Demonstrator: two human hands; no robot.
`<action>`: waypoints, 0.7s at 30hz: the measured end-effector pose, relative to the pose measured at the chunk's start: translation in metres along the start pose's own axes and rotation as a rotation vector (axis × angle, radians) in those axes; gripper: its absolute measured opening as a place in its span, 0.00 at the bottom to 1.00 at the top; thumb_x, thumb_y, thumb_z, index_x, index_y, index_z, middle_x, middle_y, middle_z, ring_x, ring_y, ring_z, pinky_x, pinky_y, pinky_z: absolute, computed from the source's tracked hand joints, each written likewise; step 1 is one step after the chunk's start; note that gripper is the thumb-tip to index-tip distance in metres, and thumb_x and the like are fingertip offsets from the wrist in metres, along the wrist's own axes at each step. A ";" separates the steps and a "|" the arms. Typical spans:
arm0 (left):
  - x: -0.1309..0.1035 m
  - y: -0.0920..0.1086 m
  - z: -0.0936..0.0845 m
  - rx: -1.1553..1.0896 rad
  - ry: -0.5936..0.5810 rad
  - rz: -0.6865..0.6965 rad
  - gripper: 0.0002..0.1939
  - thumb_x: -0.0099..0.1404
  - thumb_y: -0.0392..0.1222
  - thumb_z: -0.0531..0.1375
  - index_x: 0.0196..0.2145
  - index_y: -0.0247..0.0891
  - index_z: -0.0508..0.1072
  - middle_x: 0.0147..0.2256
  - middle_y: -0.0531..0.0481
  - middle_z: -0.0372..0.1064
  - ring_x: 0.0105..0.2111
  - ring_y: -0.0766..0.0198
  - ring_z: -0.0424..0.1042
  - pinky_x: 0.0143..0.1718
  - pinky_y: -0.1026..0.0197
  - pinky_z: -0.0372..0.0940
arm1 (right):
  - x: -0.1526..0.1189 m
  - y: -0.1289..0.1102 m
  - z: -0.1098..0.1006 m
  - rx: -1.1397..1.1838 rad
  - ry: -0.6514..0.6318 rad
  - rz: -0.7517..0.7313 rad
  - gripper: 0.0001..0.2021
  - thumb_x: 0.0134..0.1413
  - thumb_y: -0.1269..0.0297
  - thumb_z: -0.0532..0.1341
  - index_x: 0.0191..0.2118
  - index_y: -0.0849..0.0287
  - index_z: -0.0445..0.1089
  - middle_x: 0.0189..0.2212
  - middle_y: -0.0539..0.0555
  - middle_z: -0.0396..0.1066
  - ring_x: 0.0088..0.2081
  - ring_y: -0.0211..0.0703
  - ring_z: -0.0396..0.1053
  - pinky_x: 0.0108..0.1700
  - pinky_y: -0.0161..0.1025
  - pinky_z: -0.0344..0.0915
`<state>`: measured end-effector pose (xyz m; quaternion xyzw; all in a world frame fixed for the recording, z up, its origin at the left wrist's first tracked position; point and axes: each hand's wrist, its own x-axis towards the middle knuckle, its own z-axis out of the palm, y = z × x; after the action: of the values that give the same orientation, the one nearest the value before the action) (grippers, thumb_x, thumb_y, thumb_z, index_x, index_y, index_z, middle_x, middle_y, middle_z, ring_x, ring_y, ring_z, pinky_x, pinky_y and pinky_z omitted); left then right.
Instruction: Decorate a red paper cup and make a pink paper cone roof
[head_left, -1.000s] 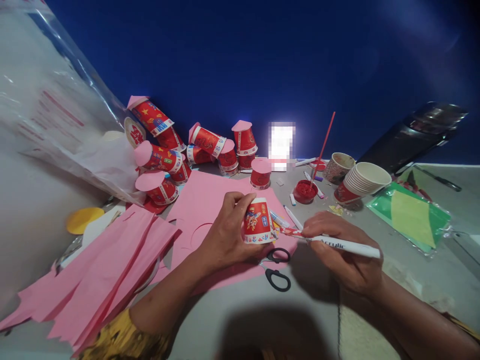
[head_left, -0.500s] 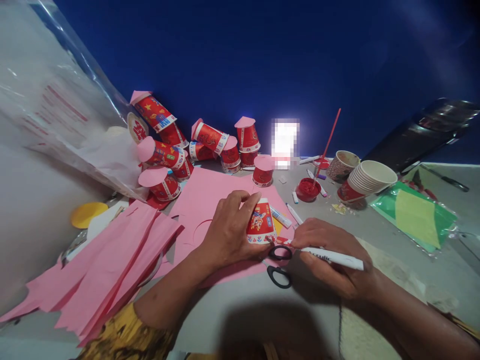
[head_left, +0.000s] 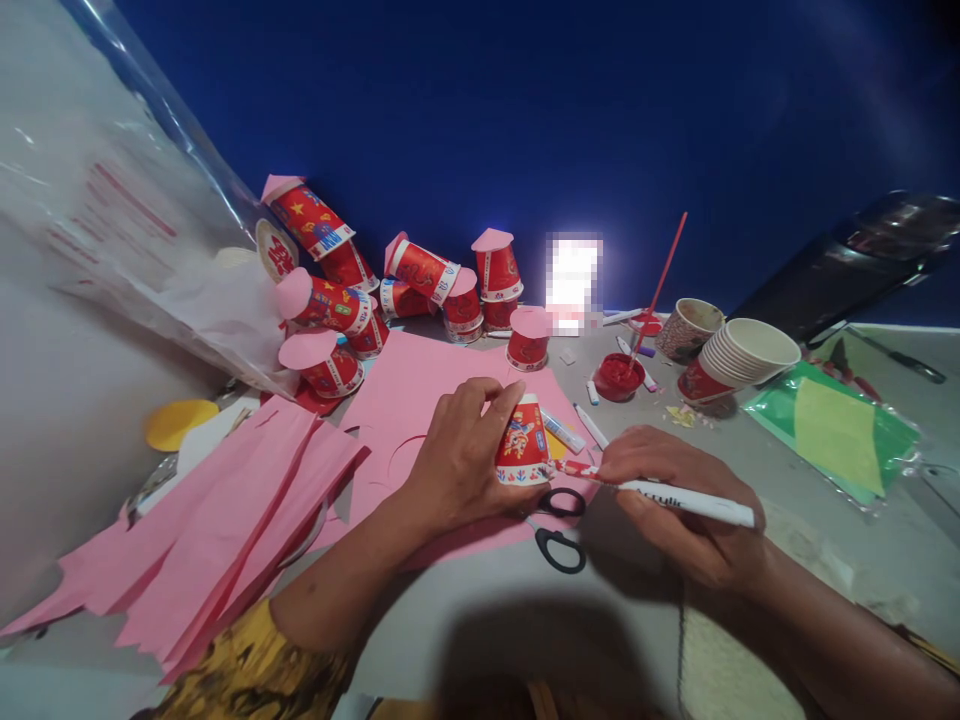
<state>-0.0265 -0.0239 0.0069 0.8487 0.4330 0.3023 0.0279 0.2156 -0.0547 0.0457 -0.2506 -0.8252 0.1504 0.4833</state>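
Note:
In my left hand (head_left: 461,455) is an upside-down red paper cup (head_left: 523,440) with a printed figure and small blue and red marks round its white rim band. The fingers wrap its left side and top. My right hand (head_left: 682,500) grips a white acrylic marker (head_left: 690,502), whose red-stained tip end lies at the right of the rim band; whether it touches is hard to tell. Just below the cup are the black handles of scissors (head_left: 561,550). Pink paper (head_left: 405,390) with curved cuts lies under the cup. A glue stick (head_left: 562,433) rests behind it.
Several red cups with pink cone tops (head_left: 497,265) stand or lean at the back left. Cut pink sheets (head_left: 225,520) are at the left. To the right are a red paint pot (head_left: 619,378) with a stick, stacked paper cups (head_left: 739,360) and a green packet (head_left: 840,430).
My right hand has moved right with the marker, its tip shifting from the middle of the rim band to the right edge. The left hand keeps its hold on the cup.

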 end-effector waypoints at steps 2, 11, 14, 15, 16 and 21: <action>0.000 0.000 -0.001 0.001 -0.014 0.004 0.50 0.54 0.63 0.70 0.66 0.35 0.59 0.53 0.35 0.63 0.52 0.42 0.67 0.51 0.42 0.66 | 0.001 -0.001 0.000 0.004 -0.038 -0.005 0.15 0.56 0.78 0.60 0.46 0.58 0.75 0.32 0.56 0.80 0.34 0.49 0.79 0.37 0.43 0.77; 0.000 0.000 -0.002 0.007 -0.005 0.016 0.50 0.55 0.65 0.69 0.67 0.37 0.58 0.53 0.34 0.63 0.52 0.41 0.66 0.51 0.40 0.65 | 0.004 -0.004 0.001 -0.011 -0.082 -0.017 0.15 0.57 0.78 0.59 0.46 0.57 0.75 0.31 0.56 0.80 0.33 0.48 0.79 0.37 0.43 0.77; 0.000 0.000 -0.002 0.014 -0.003 0.029 0.50 0.56 0.65 0.68 0.67 0.36 0.58 0.53 0.34 0.63 0.52 0.41 0.66 0.51 0.40 0.65 | 0.003 -0.003 0.001 0.004 -0.072 -0.026 0.15 0.58 0.78 0.59 0.47 0.57 0.74 0.32 0.56 0.80 0.33 0.48 0.79 0.37 0.43 0.77; 0.000 0.000 -0.002 0.016 -0.002 0.032 0.50 0.56 0.65 0.68 0.67 0.36 0.58 0.53 0.33 0.63 0.52 0.41 0.66 0.51 0.40 0.65 | 0.002 -0.003 0.001 0.003 -0.064 -0.029 0.15 0.58 0.78 0.59 0.48 0.57 0.74 0.32 0.56 0.81 0.34 0.48 0.79 0.37 0.43 0.77; 0.000 0.000 -0.002 0.017 -0.001 0.032 0.50 0.56 0.65 0.68 0.67 0.36 0.58 0.53 0.33 0.63 0.52 0.41 0.66 0.51 0.40 0.65 | 0.001 -0.002 0.001 -0.008 -0.050 -0.027 0.15 0.58 0.78 0.59 0.48 0.57 0.74 0.33 0.56 0.81 0.34 0.48 0.80 0.38 0.43 0.78; 0.000 0.000 -0.001 -0.030 0.012 0.007 0.52 0.54 0.66 0.69 0.66 0.34 0.59 0.52 0.33 0.63 0.50 0.42 0.67 0.50 0.41 0.67 | -0.003 0.001 0.002 -0.130 0.013 0.047 0.15 0.62 0.78 0.60 0.50 0.56 0.75 0.32 0.53 0.81 0.32 0.44 0.80 0.36 0.37 0.77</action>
<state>-0.0269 -0.0243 0.0076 0.8479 0.4257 0.3138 0.0371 0.2155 -0.0557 0.0423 -0.3017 -0.8242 0.1059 0.4674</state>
